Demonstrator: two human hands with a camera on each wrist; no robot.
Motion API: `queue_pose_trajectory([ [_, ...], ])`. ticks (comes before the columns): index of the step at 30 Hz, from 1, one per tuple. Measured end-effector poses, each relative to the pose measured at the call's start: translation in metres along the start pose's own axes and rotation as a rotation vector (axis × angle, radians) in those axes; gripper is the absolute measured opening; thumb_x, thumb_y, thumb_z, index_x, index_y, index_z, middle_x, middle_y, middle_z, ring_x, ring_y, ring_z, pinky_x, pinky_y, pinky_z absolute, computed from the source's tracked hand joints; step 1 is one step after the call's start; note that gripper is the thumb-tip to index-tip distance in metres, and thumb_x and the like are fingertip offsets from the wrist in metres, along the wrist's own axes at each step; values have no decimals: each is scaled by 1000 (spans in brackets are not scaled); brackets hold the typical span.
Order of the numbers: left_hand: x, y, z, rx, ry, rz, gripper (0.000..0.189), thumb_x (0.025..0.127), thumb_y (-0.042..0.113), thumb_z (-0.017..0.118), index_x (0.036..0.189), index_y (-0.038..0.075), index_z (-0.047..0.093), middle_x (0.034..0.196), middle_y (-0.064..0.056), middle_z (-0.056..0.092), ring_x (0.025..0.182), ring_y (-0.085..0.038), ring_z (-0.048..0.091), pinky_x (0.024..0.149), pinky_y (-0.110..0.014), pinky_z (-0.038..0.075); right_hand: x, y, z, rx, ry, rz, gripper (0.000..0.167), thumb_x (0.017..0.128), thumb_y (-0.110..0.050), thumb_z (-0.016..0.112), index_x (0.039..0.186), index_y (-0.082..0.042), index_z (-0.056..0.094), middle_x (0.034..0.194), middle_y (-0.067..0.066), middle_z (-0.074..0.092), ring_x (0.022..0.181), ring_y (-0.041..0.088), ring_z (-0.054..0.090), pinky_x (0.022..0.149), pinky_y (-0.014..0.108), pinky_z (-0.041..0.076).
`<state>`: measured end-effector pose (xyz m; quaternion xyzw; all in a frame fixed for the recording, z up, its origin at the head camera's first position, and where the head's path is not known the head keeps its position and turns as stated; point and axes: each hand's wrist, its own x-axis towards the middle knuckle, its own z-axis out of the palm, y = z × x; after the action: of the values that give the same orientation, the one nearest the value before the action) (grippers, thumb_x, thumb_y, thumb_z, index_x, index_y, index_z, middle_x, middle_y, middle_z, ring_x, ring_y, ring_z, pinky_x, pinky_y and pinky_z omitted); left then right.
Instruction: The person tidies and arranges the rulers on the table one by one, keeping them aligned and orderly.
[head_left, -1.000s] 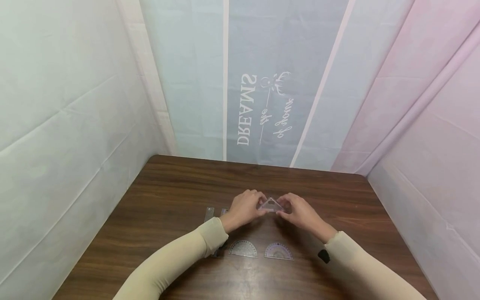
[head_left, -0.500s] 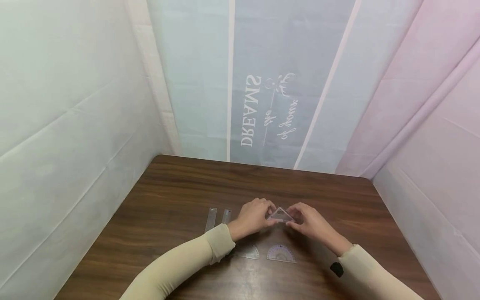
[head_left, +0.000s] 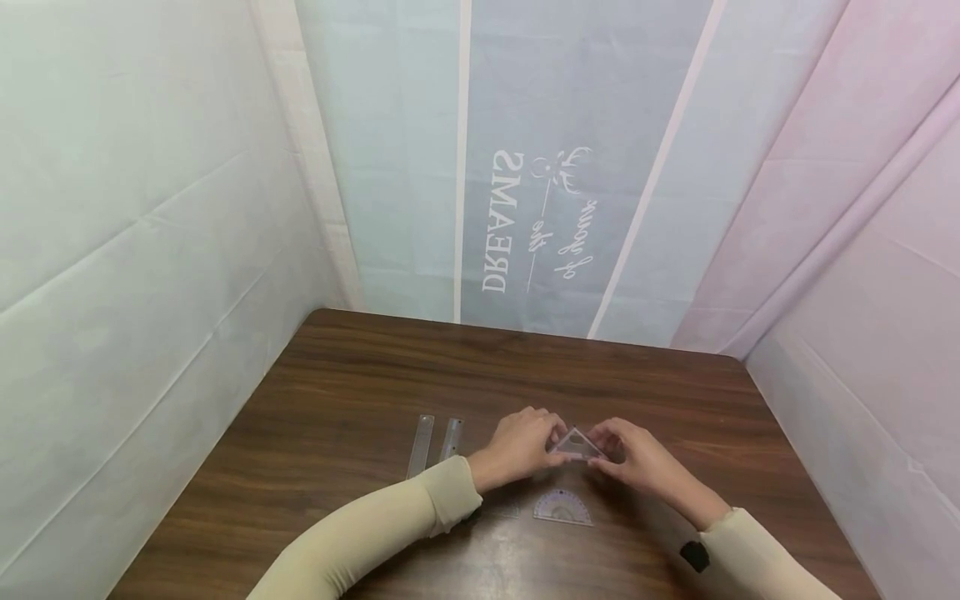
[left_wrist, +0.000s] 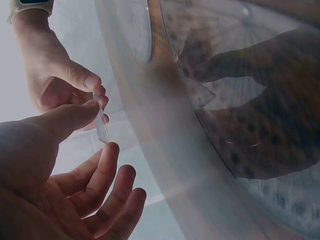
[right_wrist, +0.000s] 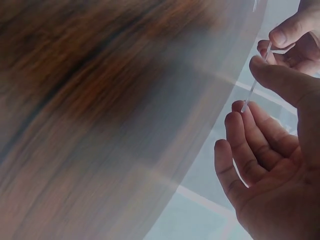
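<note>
A small clear set square (head_left: 577,447) with a purplish tint is held between both hands, its point facing the far side of the table. My left hand (head_left: 525,447) pinches its left corner with thumb and fingertips. At the opposite corner, my right hand (head_left: 639,458) grips it the same way. Seen edge-on in the left wrist view, the set square (left_wrist: 102,125) is a thin strip. Nearer me lies a purple-marked protractor (head_left: 562,507). Another clear protractor (head_left: 507,511) is mostly hidden by the left sleeve.
Two clear rulers (head_left: 422,445) lie side by side left of the left hand, their near ends covered by the sleeve. The brown wooden table (head_left: 360,367) ends at a fabric backdrop (head_left: 390,208), with pale cloth walls on both sides.
Both hands, with the set square between them, have moved right and slightly nearer me. The left sleeve now covers more of the clear protractor and less of the rulers. The view has shifted slightly.
</note>
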<state>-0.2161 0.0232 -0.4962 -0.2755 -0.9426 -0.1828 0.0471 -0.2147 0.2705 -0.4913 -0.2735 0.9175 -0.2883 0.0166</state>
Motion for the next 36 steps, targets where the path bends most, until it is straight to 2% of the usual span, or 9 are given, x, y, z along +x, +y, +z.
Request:
queue_pose_trajectory([
  [7,-1,9,3,18,-16,27,38,89,51,87,116,25,77,95,20,69,82,-1,54,65,-18,41,-11,6,-4,17,-25,-7,34,87,-17,92,111,-9,69,95,-6,67,85,6,62,74,28,55],
  [13,-2,18,5,44,-30,40,40,89,52,87,116,25,78,97,20,71,85,-2,57,69,-18,44,-20,8,-8,34,-38,-54,36,87,-17,92,112,-7,68,95,-5,66,85,9,62,72,30,55],
  [20,-4,32,5,99,-45,58,40,87,52,88,116,27,77,93,21,69,82,-2,55,68,-18,43,-30,12,-13,35,-69,-68,37,88,-21,92,112,-9,66,93,-6,62,82,6,58,68,27,49],
  [25,-6,39,11,135,-48,63,40,87,54,88,115,28,77,90,22,68,81,-1,54,68,-17,41,-35,17,-14,62,-88,-104,38,87,-19,92,111,-8,65,93,-6,63,82,6,59,68,26,51],
  [36,-8,57,22,219,-45,86,35,86,57,86,107,31,76,85,19,66,77,-3,53,65,-19,40,-48,23,-16,108,-170,-54,40,87,-22,93,110,-10,63,90,-7,62,79,5,57,65,27,50],
])
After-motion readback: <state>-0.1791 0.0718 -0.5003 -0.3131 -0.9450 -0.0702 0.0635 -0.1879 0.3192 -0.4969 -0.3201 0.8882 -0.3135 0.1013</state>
